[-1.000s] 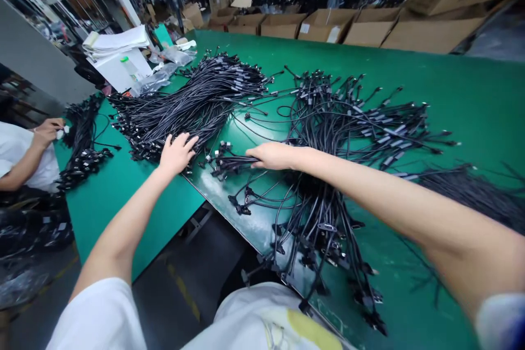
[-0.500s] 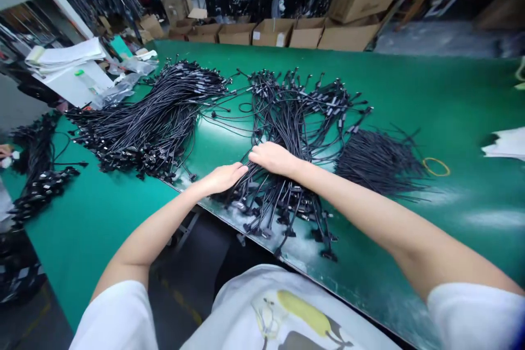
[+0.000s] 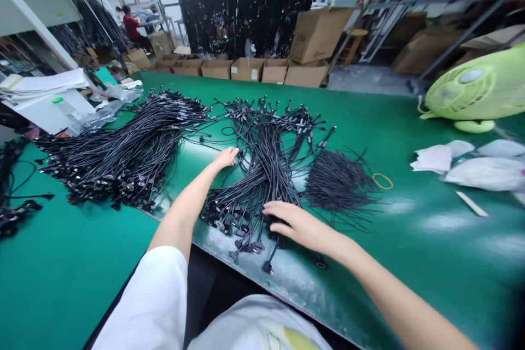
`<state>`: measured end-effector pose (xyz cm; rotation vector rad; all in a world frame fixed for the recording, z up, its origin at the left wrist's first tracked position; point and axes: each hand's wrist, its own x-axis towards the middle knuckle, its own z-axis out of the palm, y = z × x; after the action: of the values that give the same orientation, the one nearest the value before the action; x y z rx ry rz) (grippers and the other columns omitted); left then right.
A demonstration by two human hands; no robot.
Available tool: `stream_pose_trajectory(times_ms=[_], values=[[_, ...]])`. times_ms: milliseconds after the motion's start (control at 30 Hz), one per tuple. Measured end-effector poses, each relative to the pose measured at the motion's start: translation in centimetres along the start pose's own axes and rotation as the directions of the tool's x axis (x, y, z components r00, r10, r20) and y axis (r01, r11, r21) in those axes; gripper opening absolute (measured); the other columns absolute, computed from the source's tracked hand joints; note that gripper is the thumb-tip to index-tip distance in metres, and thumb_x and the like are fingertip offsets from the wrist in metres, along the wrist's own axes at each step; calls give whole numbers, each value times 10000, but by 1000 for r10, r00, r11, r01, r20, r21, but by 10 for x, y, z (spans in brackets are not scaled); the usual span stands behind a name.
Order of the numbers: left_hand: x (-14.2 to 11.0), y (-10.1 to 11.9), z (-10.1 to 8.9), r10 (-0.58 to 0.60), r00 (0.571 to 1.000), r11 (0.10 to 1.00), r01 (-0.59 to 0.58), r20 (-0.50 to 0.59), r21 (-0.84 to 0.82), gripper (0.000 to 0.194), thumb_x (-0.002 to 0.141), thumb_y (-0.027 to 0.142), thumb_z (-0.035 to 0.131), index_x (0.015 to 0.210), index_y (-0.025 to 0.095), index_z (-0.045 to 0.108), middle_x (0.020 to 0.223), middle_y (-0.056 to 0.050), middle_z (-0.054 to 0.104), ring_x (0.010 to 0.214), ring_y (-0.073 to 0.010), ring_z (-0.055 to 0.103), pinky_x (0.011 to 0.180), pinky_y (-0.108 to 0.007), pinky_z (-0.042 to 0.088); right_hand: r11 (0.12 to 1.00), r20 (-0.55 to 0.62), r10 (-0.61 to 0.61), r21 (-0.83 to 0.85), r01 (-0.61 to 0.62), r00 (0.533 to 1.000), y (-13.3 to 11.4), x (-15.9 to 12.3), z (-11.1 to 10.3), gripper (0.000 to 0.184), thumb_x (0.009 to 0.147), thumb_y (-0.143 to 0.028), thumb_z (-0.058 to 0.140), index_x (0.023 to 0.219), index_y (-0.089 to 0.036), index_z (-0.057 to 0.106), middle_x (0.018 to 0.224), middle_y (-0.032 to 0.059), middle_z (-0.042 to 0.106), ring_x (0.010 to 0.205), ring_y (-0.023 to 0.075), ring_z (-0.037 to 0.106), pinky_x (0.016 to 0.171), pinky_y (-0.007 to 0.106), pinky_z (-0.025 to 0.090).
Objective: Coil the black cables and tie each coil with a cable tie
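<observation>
Black cables with connectors at both ends lie in a loose bundle [image 3: 266, 156] on the green table. My left hand [image 3: 227, 158] is at the bundle's left side, its fingertips closed on a black cable [image 3: 240, 154] near one end. Over the wide black connectors at the bundle's near end lies my right hand [image 3: 292, 222], its thumb apart from the fingers. It touches or hovers just above the cables, and some connectors are hidden under it. Beside the bundle to the right is a pile of thin black strips [image 3: 338, 181].
A larger cable heap [image 3: 139, 131] lies on the left, near papers [image 3: 45, 87] and plastic bags. Open cardboard boxes [image 3: 246, 69] line the table's far edge. On the right are a yellow rubber band [image 3: 383, 181], a green fan [image 3: 471, 87] and white bags [image 3: 488, 172]. A person [image 3: 132, 26] sits far back.
My hands have moved apart: the left went toward the bundle's far left side, the right came down to the near connectors. The view has turned right and up, bringing in the fan.
</observation>
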<state>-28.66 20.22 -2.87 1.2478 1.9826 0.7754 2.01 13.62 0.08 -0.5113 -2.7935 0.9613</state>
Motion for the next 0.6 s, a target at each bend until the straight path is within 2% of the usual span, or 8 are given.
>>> stream_pose_trajectory(times_ms=[100, 200, 300, 367, 400, 467, 567, 600], values=[[-5, 0, 0, -46, 997, 987, 35, -65, -158, 255, 910, 359, 496, 832, 139, 600, 578, -12, 574, 532, -142, 554, 630, -269, 461, 996, -25, 55, 70, -53, 998, 11, -27, -5, 301, 912, -415, 507, 1126, -267, 659, 1357, 68, 549, 1342, 245, 417, 1127, 454, 356], [-42, -13, -19, -98, 983, 940, 41, -154, -339, 120, 902, 266, 503, 869, 158, 542, 641, 1, 564, 527, -91, 519, 625, -245, 467, 989, -87, 95, 120, -84, 992, 24, -31, -10, 316, 916, -441, 478, 1108, -276, 667, 1320, 72, 576, 1295, 242, 470, 1110, 458, 377], [-103, -18, -50, -146, 965, 887, 29, -220, -462, 94, 881, 173, 496, 968, 149, 524, 621, 43, 472, 464, -42, 396, 534, -180, 412, 992, -105, 62, 114, -50, 993, 29, -18, -9, 317, 914, -439, 470, 1076, -263, 677, 1281, 87, 595, 1223, 245, 529, 1081, 458, 406], [-152, -7, -72, -148, 966, 853, 16, -213, -521, 130, 886, 190, 489, 971, 119, 557, 583, 66, 381, 428, -30, 299, 449, -148, 324, 996, -102, 12, 88, -3, 995, 25, -7, -7, 308, 913, -415, 470, 1078, -253, 673, 1294, 91, 581, 1207, 245, 539, 1075, 460, 411], [-178, 3, -82, -132, 973, 833, 5, -190, -553, 170, 896, 231, 489, 956, 104, 585, 564, 74, 338, 414, -29, 258, 411, -145, 274, 997, -89, -20, 77, 27, 996, 21, -2, -6, 303, 914, -401, 467, 1080, -248, 670, 1295, 91, 578, 1200, 244, 544, 1070, 460, 415], [-230, 28, -98, 18, 990, 720, -112, -143, -685, 267, 903, 318, 524, 1004, 91, 621, 540, 84, 308, 402, -24, 207, 375, -140, 204, 993, -58, -95, 61, 98, 994, 8, 5, -6, 300, 924, -377, 455, 1107, -243, 652, 1284, 87, 580, 1195, 240, 548, 1060, 458, 426], [-297, 64, -101, 122, 985, 749, -172, -123, -639, 307, 912, 365, 542, 1086, 127, 628, 461, 93, 337, 365, -27, 217, 359, -141, 199, 986, -191, -145, 53, 157, 971, -20, 13, -10, 385, 945, -351, 432, 1305, -241, 510, 1335, 106, 520, 1177, 227, 557, 1040, 450, 443], [-315, 72, -96, 138, 990, 784, -127, -29, -608, 310, 913, 383, 541, 1063, 130, 636, 438, 89, 361, 350, -28, 240, 355, -144, 202, 983, -285, -154, 48, 175, 946, -33, 17, -11, 459, 941, -357, 450, 1385, -242, 419, 1382, 121, 468, 1184, 229, 550, 1037, 452, 443]])
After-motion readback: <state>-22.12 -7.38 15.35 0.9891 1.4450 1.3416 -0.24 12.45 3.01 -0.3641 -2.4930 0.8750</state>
